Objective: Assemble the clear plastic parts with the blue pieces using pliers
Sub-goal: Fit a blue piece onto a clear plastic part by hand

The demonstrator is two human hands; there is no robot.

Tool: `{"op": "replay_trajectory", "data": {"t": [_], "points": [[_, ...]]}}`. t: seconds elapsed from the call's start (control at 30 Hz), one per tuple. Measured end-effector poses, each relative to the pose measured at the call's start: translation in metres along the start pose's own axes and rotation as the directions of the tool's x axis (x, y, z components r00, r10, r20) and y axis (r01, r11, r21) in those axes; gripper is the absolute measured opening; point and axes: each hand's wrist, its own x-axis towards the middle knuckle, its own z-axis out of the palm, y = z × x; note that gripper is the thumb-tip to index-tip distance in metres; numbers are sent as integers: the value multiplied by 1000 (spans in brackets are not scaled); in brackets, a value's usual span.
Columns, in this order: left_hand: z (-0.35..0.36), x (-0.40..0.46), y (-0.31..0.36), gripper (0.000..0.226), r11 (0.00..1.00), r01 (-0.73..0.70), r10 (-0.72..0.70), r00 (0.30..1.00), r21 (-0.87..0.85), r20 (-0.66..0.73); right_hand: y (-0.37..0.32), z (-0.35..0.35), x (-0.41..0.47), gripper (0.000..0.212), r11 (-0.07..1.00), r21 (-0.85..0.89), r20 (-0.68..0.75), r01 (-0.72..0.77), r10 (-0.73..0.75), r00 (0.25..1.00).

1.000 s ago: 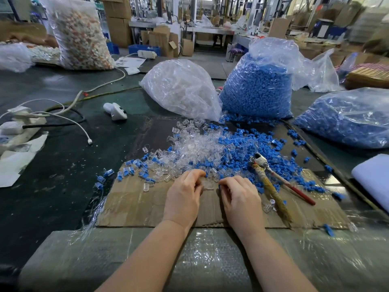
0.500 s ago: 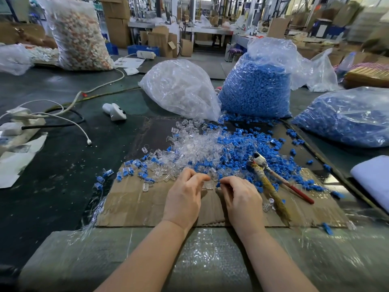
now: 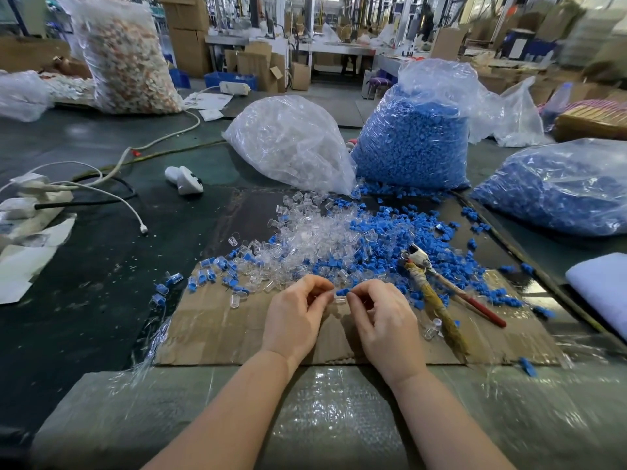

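Blue piece (image 3: 342, 292): being pinched at the fingertips of the right hand (image 3: 383, 325), raised just above the cardboard sheet (image 3: 217, 330), between both hands. Likely light and stiff; best taken by its sides.

Clear plastic part (image 3: 340, 299): sitting just under the blue piece; the left hand (image 3: 294, 320) is curling its fingers toward it, seemingly pinching something clear, though the exact contact is too small to confirm. Probably light, hard, slippery, liable to skitter.

Pliers (image 3: 437, 293): lying untouched just right of the right hand, handles wrapped, one red-tipped.

Loose heap of clear and blue parts (image 3: 339, 242): spreading beyond the hands.

Bag of clear parts (image 3: 288, 144), bags of blue pieces (image 3: 414, 137): standing behind the heap.

White cable (image 3: 112, 195): trailing at left.

Writing or brands: none readable.
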Motion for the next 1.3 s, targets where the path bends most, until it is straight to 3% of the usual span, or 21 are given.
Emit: {"op": "replay_trajectory", "data": {"t": [0.43, 0.7, 0.83, 1.3], "points": [[1, -2, 0, 23, 996, 16, -10, 998, -86, 68, -2, 3, 0, 23, 981, -156, 5, 112, -113, 994], [1, 1, -2, 22, 991, 65, -55, 994, -121, 90, 0, 1, -2, 9, 987, -86, 28, 133, -131, 991], [1, 2, -4, 17, 992, 56, -47, 995, -113, 85, 0, -1, -1, 23, 985, -74, 49, 155, -151, 987], [0, 0, 2, 20, 996, 28, -21, 997, -90, 79, -2, -2, 0, 19, 982, -75, 62, 176, -171, 983]]}}
